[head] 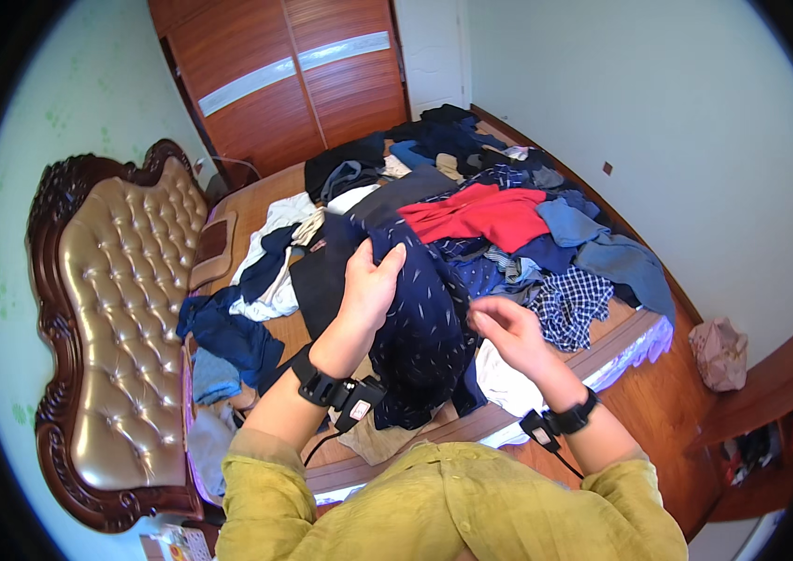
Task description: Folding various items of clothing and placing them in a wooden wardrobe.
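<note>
A dark navy garment with small white dashes (417, 322) hangs over the near part of the bed. My left hand (372, 284) grips its upper part between thumb and fingers. At the garment's right edge is my right hand (508, 329), its fingers bent and close together; whether cloth is pinched between them cannot be told. A plain dark cloth (308, 284) lies under and to the left of the garment. Beyond my hands a red garment (480, 214) is spread out, and a navy-and-white checked cloth (571, 305) lies right of my right hand.
Heaped clothes cover much of the bed (431, 435), among them blue-grey trousers (624, 263), white garments (273, 298) and dark blue ones (235, 340). A tufted headboard (130, 329) stands at the left, a wooden wardrobe (298, 105) at the back. A pink bag (719, 354) sits on the floor at right.
</note>
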`<state>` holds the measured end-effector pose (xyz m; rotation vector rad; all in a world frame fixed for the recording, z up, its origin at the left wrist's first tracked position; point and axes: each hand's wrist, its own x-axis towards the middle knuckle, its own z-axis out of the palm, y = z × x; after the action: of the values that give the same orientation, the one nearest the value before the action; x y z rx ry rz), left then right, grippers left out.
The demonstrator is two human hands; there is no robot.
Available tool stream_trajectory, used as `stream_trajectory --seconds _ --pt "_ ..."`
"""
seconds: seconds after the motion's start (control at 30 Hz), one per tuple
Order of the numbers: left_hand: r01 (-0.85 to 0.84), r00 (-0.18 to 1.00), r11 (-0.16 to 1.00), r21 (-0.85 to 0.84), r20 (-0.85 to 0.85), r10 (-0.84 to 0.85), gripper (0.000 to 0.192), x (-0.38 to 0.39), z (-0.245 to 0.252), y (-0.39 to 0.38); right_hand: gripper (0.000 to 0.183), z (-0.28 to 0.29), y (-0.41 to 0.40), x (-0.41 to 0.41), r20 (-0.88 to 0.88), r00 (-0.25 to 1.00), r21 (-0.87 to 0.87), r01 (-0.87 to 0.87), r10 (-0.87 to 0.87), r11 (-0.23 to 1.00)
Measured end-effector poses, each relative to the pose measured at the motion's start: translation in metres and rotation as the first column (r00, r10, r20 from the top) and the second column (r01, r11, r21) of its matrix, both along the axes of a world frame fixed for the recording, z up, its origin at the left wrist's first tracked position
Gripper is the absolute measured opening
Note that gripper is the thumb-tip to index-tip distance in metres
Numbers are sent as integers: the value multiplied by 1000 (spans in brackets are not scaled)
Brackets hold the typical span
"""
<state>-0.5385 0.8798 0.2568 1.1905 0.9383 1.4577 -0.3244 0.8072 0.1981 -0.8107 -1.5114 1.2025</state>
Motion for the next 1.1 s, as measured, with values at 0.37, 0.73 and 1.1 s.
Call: stream_trajectory --seconds 0.37,0.73,1.1 --pt "60 975 998 8 -213 -57 22 -30 -28 -2 23 -21 21 -22 -87 984 -349 -178 157 920" --pt "76 645 834 546 -665 377 20 -150 107 16 31 139 53 72 -253 967 -45 26 -36 999" --pt "90 839 980 177 -544 21 11 -191 80 0 22 189 72 100 600 563 441 359 -568 823"
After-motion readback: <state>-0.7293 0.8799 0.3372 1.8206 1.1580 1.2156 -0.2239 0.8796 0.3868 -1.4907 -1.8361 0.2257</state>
